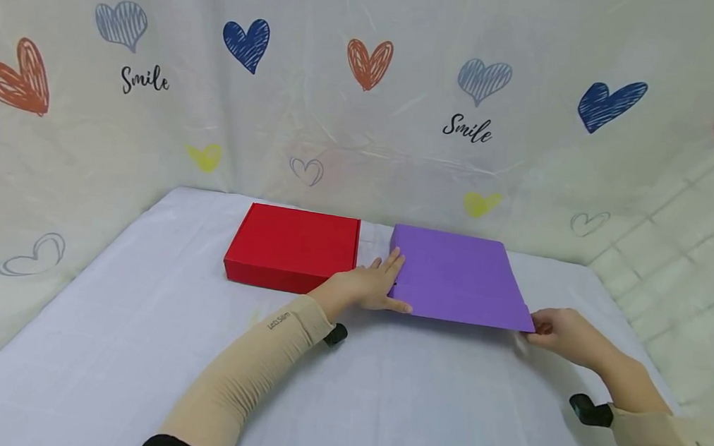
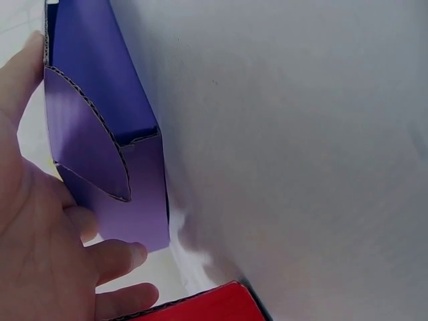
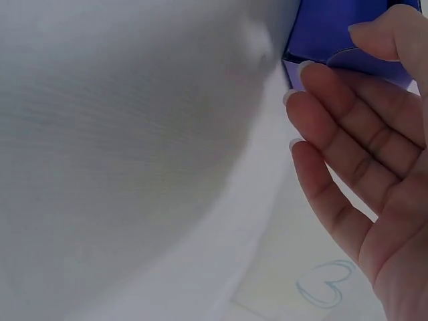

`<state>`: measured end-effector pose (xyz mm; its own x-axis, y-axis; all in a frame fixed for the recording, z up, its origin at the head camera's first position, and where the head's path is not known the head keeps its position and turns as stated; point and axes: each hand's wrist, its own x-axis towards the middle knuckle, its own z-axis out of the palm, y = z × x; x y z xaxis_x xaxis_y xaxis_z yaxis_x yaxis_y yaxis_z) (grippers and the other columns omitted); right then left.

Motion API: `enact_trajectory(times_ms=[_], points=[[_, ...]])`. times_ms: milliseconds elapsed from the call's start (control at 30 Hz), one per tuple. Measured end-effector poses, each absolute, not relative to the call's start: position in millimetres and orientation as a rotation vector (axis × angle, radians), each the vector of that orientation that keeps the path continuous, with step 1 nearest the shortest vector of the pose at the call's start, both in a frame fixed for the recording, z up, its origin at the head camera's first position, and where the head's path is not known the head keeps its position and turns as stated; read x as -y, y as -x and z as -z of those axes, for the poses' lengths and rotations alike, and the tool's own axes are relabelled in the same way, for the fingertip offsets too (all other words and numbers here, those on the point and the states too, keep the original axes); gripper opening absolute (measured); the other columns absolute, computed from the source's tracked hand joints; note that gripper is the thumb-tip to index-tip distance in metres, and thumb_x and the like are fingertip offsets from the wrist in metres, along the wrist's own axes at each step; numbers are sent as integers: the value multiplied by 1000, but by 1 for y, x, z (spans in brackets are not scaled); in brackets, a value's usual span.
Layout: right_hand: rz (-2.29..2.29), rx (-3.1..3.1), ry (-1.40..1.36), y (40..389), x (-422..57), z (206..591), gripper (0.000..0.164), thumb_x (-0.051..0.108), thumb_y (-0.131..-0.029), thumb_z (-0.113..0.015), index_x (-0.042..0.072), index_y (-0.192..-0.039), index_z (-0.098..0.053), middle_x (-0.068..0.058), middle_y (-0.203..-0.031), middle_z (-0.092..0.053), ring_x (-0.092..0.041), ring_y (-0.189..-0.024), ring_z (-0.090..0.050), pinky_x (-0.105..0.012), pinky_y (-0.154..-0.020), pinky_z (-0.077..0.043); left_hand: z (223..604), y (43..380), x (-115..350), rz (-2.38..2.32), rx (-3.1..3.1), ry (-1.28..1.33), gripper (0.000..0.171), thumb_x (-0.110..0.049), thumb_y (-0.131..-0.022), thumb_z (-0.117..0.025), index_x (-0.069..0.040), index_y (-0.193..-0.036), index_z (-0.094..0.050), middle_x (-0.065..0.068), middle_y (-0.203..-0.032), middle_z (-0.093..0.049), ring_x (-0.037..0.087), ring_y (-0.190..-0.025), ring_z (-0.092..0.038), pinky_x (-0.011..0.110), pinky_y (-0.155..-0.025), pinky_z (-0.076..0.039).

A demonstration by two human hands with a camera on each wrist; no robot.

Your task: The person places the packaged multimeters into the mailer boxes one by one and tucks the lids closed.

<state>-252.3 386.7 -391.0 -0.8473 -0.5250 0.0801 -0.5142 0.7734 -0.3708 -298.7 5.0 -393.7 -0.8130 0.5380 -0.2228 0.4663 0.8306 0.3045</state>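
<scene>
A purple cardboard box (image 1: 458, 267) lies right of the middle of the table, its lid panel on top reaching forward over an uncovered front. My left hand (image 1: 372, 284) rests along its left side, fingers spread and straight, thumb at the lid's front edge. In the left wrist view, a rounded side flap (image 2: 87, 134) stands near that hand, and the blue-purple inside (image 2: 100, 73) shows beyond it. My right hand (image 1: 567, 333) touches the box's front right corner. In the right wrist view its fingers (image 3: 334, 124) are loosely bent, with the thumb beside another flap.
A red box (image 1: 297, 246) lies closed to the left, close to my left hand. Both boxes stand toward the back of the table, which has a white cloth (image 1: 430, 406). Behind hangs a pale curtain (image 1: 365, 131) printed with hearts and words.
</scene>
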Motion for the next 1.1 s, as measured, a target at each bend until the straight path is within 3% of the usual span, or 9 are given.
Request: enact_trajectory(times_ms=[300, 533, 700, 967, 1100], points=[[595, -2905, 817, 254, -384, 387, 4, 5, -85, -76, 7, -86, -73, 9, -77, -68, 1, -69, -57, -26, -60, -51, 393, 299, -6, -367, -2712, -764, 110, -64, -94, -61, -12, -165, 6, 4, -172, 13, 38, -155, -13, 55, -120, -24], [617, -2853, 789, 256, -390, 386, 16, 5, -88, -76, -4, -100, -74, 3, -85, -70, 0, -74, -56, -26, -62, -51, 395, 299, -6, -365, -2729, -766, 111, -65, -94, -61, -11, -165, 5, 5, -171, 13, 39, -155, -14, 59, -119, -23], [674, -2795, 752, 258, -403, 382, 27, 2, -95, -65, -12, -117, -68, -7, -102, -74, 1, -89, -63, -24, -74, -55, 397, 297, -6, -356, -2722, -766, 110, -64, -94, -61, -11, -165, 5, 5, -172, 12, 38, -155, -14, 60, -119, -23], [874, -2551, 728, 265, -413, 374, 39, 9, -108, -44, -22, -129, -55, -9, -111, -74, 0, -98, -66, -26, -81, -56, 396, 297, -6, -340, -2736, -771, 110, -65, -94, -60, -11, -165, 4, 4, -172, 12, 38, -155, -15, 59, -119, -24], [880, -2515, 654, 263, -409, 370, 43, 14, -109, -46, -21, -132, -54, -16, -117, -72, -7, -103, -67, -28, -84, -56, 396, 298, -6, -319, -2746, -767, 110, -67, -94, -59, -12, -165, 5, 3, -171, 13, 36, -155, -16, 58, -119, -24]])
